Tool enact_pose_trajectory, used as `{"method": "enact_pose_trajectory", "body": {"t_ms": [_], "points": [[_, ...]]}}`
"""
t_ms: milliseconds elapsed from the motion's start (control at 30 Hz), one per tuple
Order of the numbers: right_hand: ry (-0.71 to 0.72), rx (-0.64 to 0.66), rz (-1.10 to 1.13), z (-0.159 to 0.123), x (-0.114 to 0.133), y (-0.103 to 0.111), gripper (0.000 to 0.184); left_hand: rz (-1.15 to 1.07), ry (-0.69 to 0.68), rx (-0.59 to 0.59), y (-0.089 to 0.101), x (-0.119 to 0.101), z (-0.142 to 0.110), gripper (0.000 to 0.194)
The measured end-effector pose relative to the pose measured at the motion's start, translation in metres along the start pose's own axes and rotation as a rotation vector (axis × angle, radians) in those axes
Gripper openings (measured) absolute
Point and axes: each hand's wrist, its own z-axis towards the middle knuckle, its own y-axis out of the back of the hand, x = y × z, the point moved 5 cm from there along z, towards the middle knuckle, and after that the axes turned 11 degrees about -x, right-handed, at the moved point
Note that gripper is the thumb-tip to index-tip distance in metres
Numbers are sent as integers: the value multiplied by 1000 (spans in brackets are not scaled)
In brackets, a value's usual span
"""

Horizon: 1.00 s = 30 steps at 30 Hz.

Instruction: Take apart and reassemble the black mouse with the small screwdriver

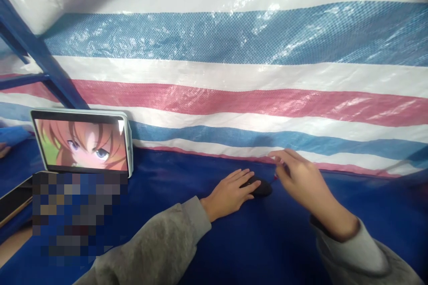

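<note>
My left hand (232,191) lies over a black computer mouse (262,188) on the blue surface, its fingers draped across the near end and left side and holding it in place. The rounded right end of the mouse shows past my fingertips. Just to the right, my right hand (301,178) hovers with bent fingers drawn together and the index finger pointing left. A thin, small reddish and dark piece (276,178) shows beneath its fingertips, close to the mouse. What exactly it is stays too small and blurred to tell.
A tablet (83,144) in a pale case leans upright at the left, showing a cartoon face. Beside it are a phone (16,198), a pixelated patch and part of another person's arm (15,242). Striped sheeting (234,98) hangs behind, with a blue metal frame (43,53) at left.
</note>
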Motion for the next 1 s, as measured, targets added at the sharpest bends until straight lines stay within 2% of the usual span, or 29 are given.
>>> {"method": "enact_pose_trajectory", "body": {"t_ms": [233,367,533,733,867,1000], "points": [[5,-29,-32,1,2,3,25,-11,-14,-22,2,0,0,40],[21,0,-55,1,3,2,26,-5,-12,-24,2,0,0,41],[-27,-1,7,1,0,2,26,-13,-6,-37,4,-1,1,40],[33,32,-9,0,8,3,34,-30,21,-38,4,1,0,40],[-12,23,45,1,6,3,28,-28,27,-33,4,1,0,40],[17,16,22,1,5,1,29,-24,24,-35,5,0,1,39]]}}
